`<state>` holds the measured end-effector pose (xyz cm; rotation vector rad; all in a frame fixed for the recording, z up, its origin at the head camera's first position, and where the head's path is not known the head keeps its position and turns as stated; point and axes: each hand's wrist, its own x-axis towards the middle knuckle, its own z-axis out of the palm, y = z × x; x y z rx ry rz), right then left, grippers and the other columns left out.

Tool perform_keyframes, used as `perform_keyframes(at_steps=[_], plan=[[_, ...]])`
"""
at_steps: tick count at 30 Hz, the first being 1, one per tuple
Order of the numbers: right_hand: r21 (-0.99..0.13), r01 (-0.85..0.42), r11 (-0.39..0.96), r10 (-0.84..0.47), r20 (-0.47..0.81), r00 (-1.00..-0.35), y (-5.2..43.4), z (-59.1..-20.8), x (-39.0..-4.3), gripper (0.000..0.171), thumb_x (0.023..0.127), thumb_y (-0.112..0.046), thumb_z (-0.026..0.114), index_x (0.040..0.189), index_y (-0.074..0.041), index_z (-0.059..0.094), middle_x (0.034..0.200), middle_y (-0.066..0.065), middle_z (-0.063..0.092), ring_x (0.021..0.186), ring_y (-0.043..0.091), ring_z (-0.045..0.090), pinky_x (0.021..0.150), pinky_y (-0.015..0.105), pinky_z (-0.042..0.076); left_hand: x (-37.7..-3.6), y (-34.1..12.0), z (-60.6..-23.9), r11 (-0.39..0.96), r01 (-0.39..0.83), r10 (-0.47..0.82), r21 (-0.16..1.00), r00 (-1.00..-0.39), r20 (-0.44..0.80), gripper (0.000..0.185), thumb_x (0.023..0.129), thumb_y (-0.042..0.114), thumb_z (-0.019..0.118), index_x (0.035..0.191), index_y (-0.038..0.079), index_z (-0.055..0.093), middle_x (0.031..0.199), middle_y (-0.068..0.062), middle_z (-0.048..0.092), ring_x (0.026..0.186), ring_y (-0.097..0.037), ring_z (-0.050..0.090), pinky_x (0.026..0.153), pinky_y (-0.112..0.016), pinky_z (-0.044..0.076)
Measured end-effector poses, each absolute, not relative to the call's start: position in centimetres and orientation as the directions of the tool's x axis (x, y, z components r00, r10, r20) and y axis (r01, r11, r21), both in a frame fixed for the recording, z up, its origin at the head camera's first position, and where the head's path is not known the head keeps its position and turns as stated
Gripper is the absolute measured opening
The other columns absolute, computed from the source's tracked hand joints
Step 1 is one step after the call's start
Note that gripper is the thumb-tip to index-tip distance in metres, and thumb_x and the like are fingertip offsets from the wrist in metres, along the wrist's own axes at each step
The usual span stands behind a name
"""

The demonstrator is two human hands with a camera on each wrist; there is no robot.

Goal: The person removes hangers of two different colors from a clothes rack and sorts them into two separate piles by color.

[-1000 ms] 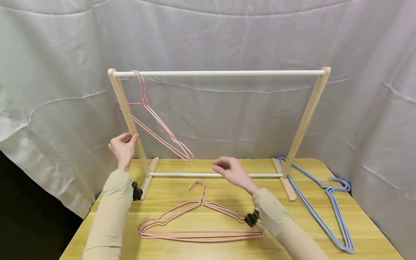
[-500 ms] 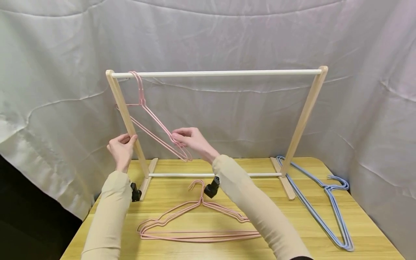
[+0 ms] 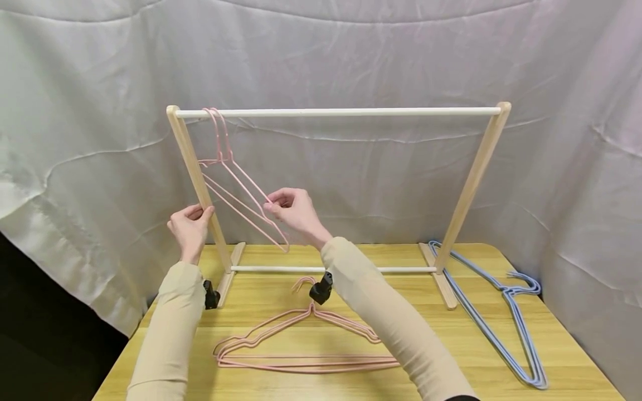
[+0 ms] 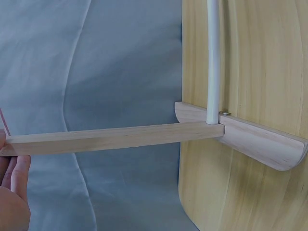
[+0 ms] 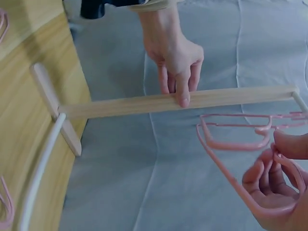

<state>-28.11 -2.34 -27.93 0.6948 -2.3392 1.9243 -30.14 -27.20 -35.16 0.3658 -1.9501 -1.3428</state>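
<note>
Two pink hangers (image 3: 241, 195) pinched by right fingers (image 3: 273, 207); left fingers (image 3: 198, 213) grip rack post (image 3: 198, 178).

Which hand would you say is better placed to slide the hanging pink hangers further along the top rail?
The right hand, probably: it already pinches the pink hangers hooked on the top rail. The left hand grips the rack's left post, steadying it.
</note>
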Motion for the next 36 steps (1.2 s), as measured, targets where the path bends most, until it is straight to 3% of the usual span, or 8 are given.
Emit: perform_keyframes(at_steps=[6, 14, 18, 21, 23, 26, 30, 36], plan=[[-0.851, -0.459, 0.255, -0.238, 0.405, -0.883, -2.0, -27.6, -27.6, 0.012, 0.09, -0.009, 0.074, 0.099, -0.001, 0.073, 0.076, 0.002, 0.063, 0.067, 0.007, 0.054, 0.063, 0.016, 0.043, -30.1, -27.1, -35.2, 0.404, 0.168, -0.589, 0.899, -0.704, 0.396, 0.031, 0.088, 0.015, 0.078, 0.11, -0.005, 0.075, 0.111, -0.029, 0.07, 0.129, -0.029, 0.057, 0.116, -0.038, 0.03], [-0.831, -0.518, 0.202, -0.171, 0.49, -0.855, -0.7, -27.9, -27.3, 0.01, 0.091, -0.009, 0.073, 0.097, -0.001, 0.073, 0.076, 0.008, 0.065, 0.065, 0.006, 0.053, 0.061, 0.017, 0.042, -30.1, -26.9, -35.2, 0.405, 0.162, -0.595, 0.9, -0.701, 0.394, 0.03, 0.088, 0.016, 0.078, 0.11, -0.005, 0.075, 0.111, -0.028, 0.07, 0.131, -0.028, 0.055, 0.115, -0.036, 0.03], [-0.811, -0.558, 0.176, -0.16, 0.536, -0.829, 0.4, -28.5, -27.0, 0.01, 0.091, -0.008, 0.073, 0.096, 0.0, 0.072, 0.074, 0.01, 0.065, 0.062, 0.006, 0.052, 0.06, 0.018, 0.041, -30.1, -26.7, -35.2, 0.424, 0.141, -0.6, 0.894, -0.696, 0.394, 0.03, 0.088, 0.019, 0.078, 0.11, -0.002, 0.076, 0.109, -0.024, 0.073, 0.099, -0.01, 0.069, 0.109, -0.033, 0.042], [-0.798, -0.583, 0.154, -0.159, 0.563, -0.811, 1.4, -29.2, -26.8, 0.009, 0.091, -0.007, 0.073, 0.095, 0.001, 0.072, 0.074, 0.014, 0.065, 0.062, 0.007, 0.051, 0.059, 0.018, 0.04, -30.1, -26.7, -35.2, 0.44, 0.135, -0.599, 0.888, -0.693, 0.401, 0.03, 0.089, 0.021, 0.077, 0.11, 0.0, 0.077, 0.108, -0.021, 0.075, 0.073, 0.011, 0.06, 0.096, -0.023, 0.048], [-0.79, -0.597, 0.137, -0.159, 0.577, -0.801, 2.1, -29.7, -26.6, 0.008, 0.091, -0.005, 0.072, 0.096, 0.002, 0.071, 0.074, 0.017, 0.064, 0.062, 0.008, 0.05, 0.059, 0.018, 0.04, -30.1, -26.7, -35.2, 0.438, 0.141, -0.598, 0.888, -0.692, 0.405, 0.03, 0.089, 0.021, 0.077, 0.11, 0.0, 0.077, 0.108, -0.021, 0.075, 0.069, 0.021, 0.05, 0.092, -0.016, 0.045], [-0.782, -0.612, 0.115, -0.161, 0.593, -0.789, 3.3, -30.5, -26.4, 0.01, 0.091, -0.004, 0.071, 0.097, 0.004, 0.071, 0.076, 0.021, 0.064, 0.062, 0.006, 0.049, 0.059, 0.019, 0.039, -30.1, -26.7, -35.2, 0.443, 0.137, -0.599, 0.886, -0.689, 0.407, 0.029, 0.089, 0.02, 0.077, 0.11, 0.0, 0.077, 0.107, -0.021, 0.075, 0.067, 0.02, 0.05, 0.084, -0.012, 0.044], [-0.782, -0.616, 0.098, -0.159, 0.599, -0.785, 4.9, -31.8, -26.2, 0.01, 0.091, -0.002, 0.071, 0.097, 0.006, 0.071, 0.078, 0.024, 0.064, 0.063, 0.004, 0.049, 0.06, 0.018, 0.04, -30.1, -26.7, -35.2, 0.443, 0.129, -0.606, 0.887, -0.686, 0.402, 0.028, 0.089, 0.019, 0.077, 0.11, 0.0, 0.077, 0.107, -0.021, 0.075, 0.071, 0.017, 0.052, 0.092, -0.02, 0.047], [-0.778, -0.62, 0.099, -0.147, 0.605, -0.783, 6.8, -33.6, -25.7, 0.009, 0.09, 0.001, 0.071, 0.096, 0.008, 0.07, 0.077, 0.026, 0.065, 0.063, 0.002, 0.05, 0.059, 0.016, 0.04, -30.1, -26.7, -35.1, 0.435, 0.122, -0.614, 0.892, -0.685, 0.392, 0.029, 0.089, 0.021, 0.077, 0.111, 0.001, 0.077, 0.109, -0.02, 0.075, 0.093, -0.008, 0.067, 0.1, -0.029, 0.047]])
